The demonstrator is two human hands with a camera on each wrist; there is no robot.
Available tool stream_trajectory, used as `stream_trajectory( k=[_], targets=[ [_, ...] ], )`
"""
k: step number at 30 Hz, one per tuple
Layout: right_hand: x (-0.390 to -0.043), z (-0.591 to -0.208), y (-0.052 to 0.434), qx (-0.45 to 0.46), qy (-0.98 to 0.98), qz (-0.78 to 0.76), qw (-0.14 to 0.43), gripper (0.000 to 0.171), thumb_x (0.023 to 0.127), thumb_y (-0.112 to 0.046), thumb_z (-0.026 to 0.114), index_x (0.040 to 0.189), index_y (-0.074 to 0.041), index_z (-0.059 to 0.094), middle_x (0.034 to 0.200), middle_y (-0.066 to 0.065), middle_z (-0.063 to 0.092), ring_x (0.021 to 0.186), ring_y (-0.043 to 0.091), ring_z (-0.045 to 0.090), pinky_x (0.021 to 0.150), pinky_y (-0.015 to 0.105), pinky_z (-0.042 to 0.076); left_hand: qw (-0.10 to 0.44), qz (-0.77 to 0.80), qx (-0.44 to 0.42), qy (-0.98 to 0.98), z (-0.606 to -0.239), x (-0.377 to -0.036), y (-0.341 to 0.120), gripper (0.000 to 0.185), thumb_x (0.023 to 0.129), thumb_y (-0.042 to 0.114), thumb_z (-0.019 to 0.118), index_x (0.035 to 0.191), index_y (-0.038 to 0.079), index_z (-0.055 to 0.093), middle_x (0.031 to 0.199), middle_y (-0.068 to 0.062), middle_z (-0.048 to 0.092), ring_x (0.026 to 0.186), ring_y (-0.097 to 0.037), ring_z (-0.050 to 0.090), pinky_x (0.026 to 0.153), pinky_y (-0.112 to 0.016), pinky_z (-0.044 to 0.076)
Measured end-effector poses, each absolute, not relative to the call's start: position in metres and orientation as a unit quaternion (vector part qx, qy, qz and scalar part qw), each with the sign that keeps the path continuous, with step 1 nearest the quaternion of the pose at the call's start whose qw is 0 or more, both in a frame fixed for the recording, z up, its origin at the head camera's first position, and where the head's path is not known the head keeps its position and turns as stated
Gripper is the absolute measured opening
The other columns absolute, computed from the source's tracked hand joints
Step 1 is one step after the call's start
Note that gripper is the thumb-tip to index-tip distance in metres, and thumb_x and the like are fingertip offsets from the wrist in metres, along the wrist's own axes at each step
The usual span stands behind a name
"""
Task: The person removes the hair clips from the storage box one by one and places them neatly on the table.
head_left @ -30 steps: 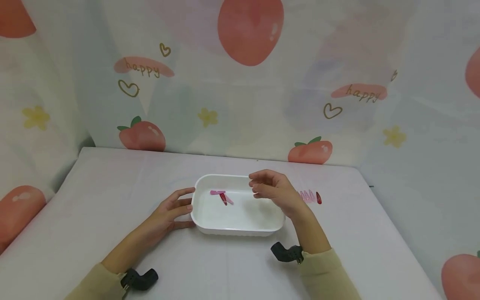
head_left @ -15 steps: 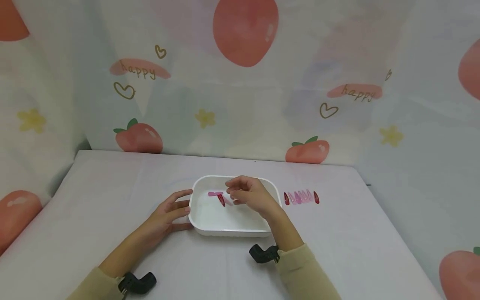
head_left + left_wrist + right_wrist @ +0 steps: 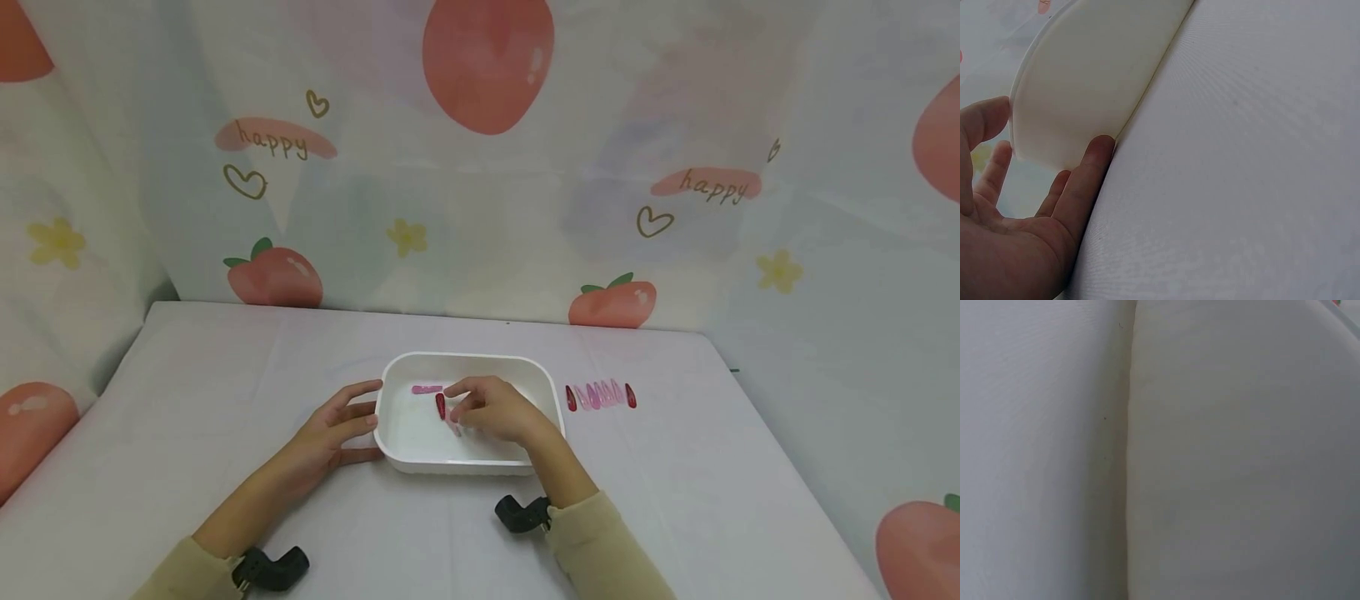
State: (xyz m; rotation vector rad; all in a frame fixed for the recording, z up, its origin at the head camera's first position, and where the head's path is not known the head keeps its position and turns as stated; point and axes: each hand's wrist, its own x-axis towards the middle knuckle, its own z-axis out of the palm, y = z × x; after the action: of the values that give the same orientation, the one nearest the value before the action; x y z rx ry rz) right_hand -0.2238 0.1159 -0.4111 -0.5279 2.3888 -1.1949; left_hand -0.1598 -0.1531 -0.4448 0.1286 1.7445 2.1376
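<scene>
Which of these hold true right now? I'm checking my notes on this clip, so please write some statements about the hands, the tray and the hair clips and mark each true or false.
1. The left hand rests against the white tray's left side. True.
2. The right hand is over the row of clips on the table. False: it is inside the tray.
3. A pink clip lies in the tray. True.
4. The tray stands on its side. False: it sits flat on the table.

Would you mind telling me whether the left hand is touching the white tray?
Touching: the left wrist view shows the left hand with a fingertip pressed against the white tray wall.
</scene>
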Motion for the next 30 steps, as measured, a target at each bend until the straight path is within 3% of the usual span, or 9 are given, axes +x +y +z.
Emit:
stream_trajectory(
  k=[5,11,16,22,26,30],
  targets=[
    [-0.222,-0.412,0.116,-0.180,0.866,-0.417,0.209,0.033,0.080,-0.002,0.065,0.112,-0.011,0.062,0.082,0.005,0.066,0.071,0.017,0.054,0.059,0.027,0.045,0.188,0.758,0.049,0.622,-0.445,-0.160,-0.153,0.052,0.093,0.016,0.055,0.139,0.025,0.033,0.139,-0.017,0.034,0.120,-0.038,0.044,0.085,-0.050,0.048],
    [-0.219,-0.414,0.111,-0.177,0.901,-0.354,0.175,0.038,0.071,-0.013,0.077,0.106,-0.016,0.064,0.075,0.001,0.060,0.068,0.015,0.052,0.060,0.027,0.044,0.186,0.756,0.046,0.626,-0.446,-0.159,-0.153,0.051,0.092,0.017,0.055,0.138,0.026,0.035,0.139,-0.016,0.035,0.120,-0.037,0.045,0.085,-0.049,0.048],
    [-0.217,-0.417,0.108,-0.190,0.925,-0.293,0.148,0.029,0.068,-0.015,0.077,0.094,-0.021,0.065,0.070,-0.003,0.055,0.064,0.012,0.049,0.056,0.026,0.042,0.186,0.756,0.043,0.626,-0.445,-0.159,-0.153,0.051,0.092,0.017,0.055,0.138,0.026,0.035,0.139,-0.016,0.035,0.120,-0.037,0.045,0.085,-0.049,0.048],
    [-0.219,-0.416,0.110,-0.205,0.912,-0.330,0.132,0.012,0.076,-0.011,0.069,0.082,-0.021,0.064,0.072,-0.004,0.058,0.068,0.012,0.053,0.060,0.026,0.045,0.185,0.755,0.044,0.628,-0.446,-0.159,-0.152,0.052,0.093,0.015,0.053,0.140,0.023,0.031,0.139,-0.017,0.034,0.120,-0.038,0.044,0.085,-0.049,0.049],
    [-0.222,-0.412,0.113,-0.182,0.855,-0.455,0.169,0.005,0.082,-0.015,0.066,0.086,-0.017,0.063,0.081,0.003,0.061,0.071,0.020,0.058,0.060,0.030,0.051,0.185,0.755,0.044,0.628,-0.446,-0.159,-0.152,0.053,0.093,0.015,0.053,0.141,0.022,0.030,0.139,-0.017,0.034,0.120,-0.038,0.044,0.084,-0.049,0.049],
    [-0.225,-0.407,0.116,-0.154,0.788,-0.558,0.210,0.014,0.085,-0.018,0.066,0.096,-0.010,0.062,0.089,0.011,0.062,0.076,0.024,0.060,0.064,0.034,0.054,0.186,0.757,0.046,0.625,-0.447,-0.160,-0.153,0.053,0.093,0.015,0.053,0.141,0.022,0.030,0.139,-0.017,0.034,0.120,-0.038,0.044,0.085,-0.049,0.049]
  ],
)
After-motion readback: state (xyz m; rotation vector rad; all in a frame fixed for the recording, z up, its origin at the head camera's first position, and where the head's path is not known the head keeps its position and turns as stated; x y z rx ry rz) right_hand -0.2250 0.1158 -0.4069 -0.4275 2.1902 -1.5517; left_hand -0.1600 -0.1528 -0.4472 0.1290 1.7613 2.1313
